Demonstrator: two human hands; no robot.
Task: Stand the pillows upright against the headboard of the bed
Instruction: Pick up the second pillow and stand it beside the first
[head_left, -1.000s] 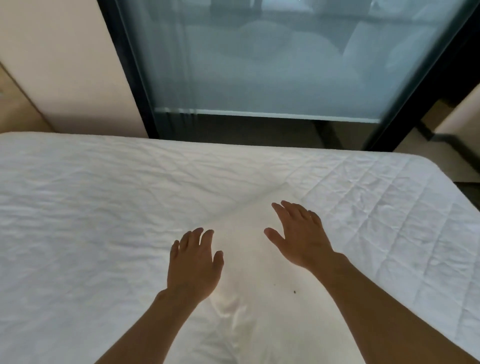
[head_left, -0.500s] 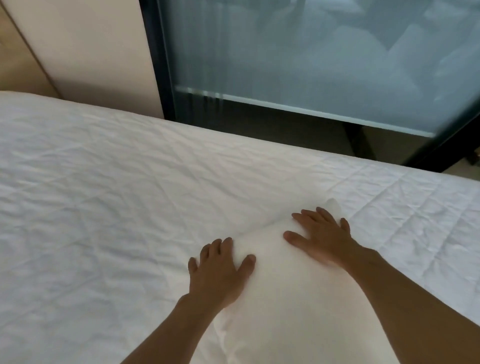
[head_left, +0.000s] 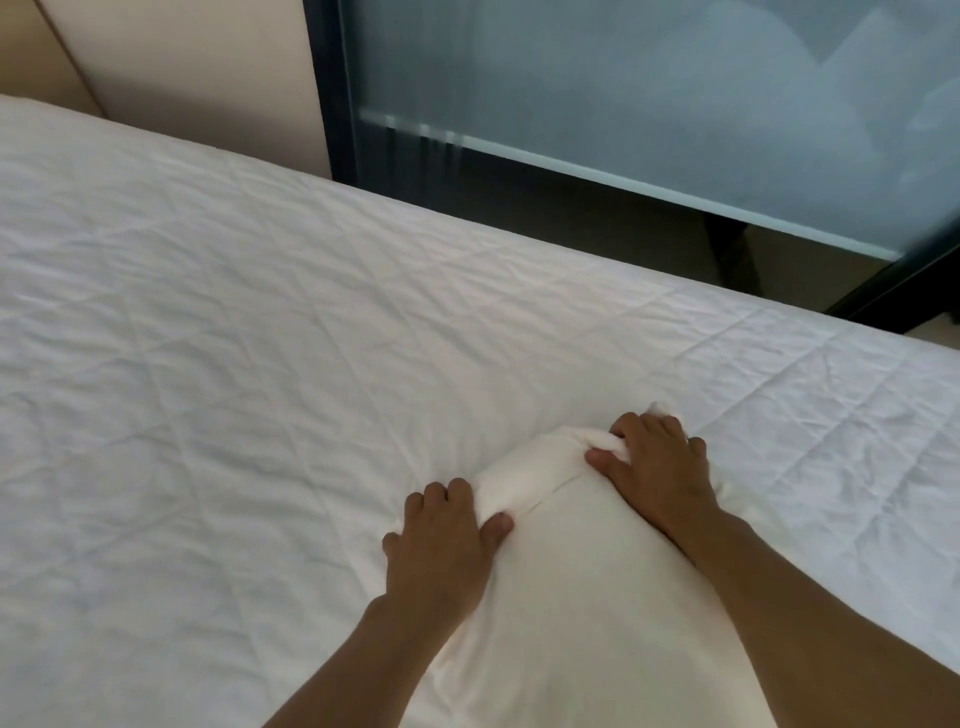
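A white pillow (head_left: 582, 587) lies flat on the white quilted bed (head_left: 234, 389), running from the bottom edge of the view toward the middle. My left hand (head_left: 441, 540) grips the pillow's far left corner, fingers curled into the fabric. My right hand (head_left: 660, 467) is closed on the far right corner, bunching the cloth between thumb and fingers. The far end of the pillow is creased between the two hands. No headboard is in view.
Beyond the bed's far edge stands a frosted glass panel (head_left: 649, 93) in a dark frame (head_left: 327, 88). A beige wall (head_left: 208, 67) fills the upper left. A strip of floor (head_left: 940, 332) shows at the right.
Both hands went from lying flat and open on the pillow to gripping its far corners, bunching the fabric. The view has shifted right and down.
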